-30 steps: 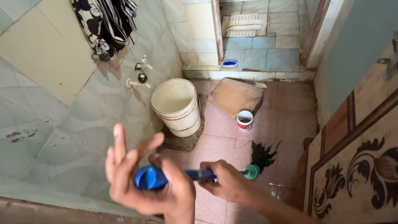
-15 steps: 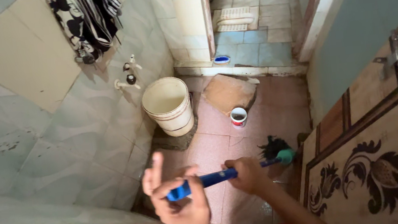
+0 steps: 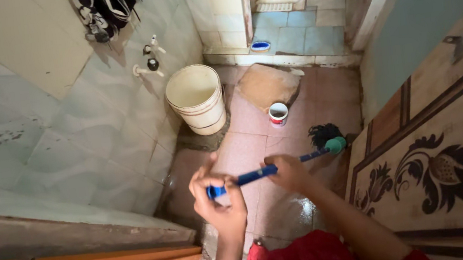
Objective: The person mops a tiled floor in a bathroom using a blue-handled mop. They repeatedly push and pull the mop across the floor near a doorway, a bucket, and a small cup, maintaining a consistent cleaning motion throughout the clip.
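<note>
Both hands came lower; left hand [image 3: 220, 199] clamped the blue brush [image 3: 283, 165] handle's near end, right hand [image 3: 287, 173] mid-handle, bristles pointing far right.

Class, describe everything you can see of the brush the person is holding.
The brush has a slim blue handle, plastic by its look, a green collar at the far end and a tuft of dark bristles beyond it. It is held nearly level above the reddish floor tiles, bristle end pointing right toward the carved door. The left hand closes round the handle's butt end; the right hand grips its middle. Nothing else touches it.
</note>
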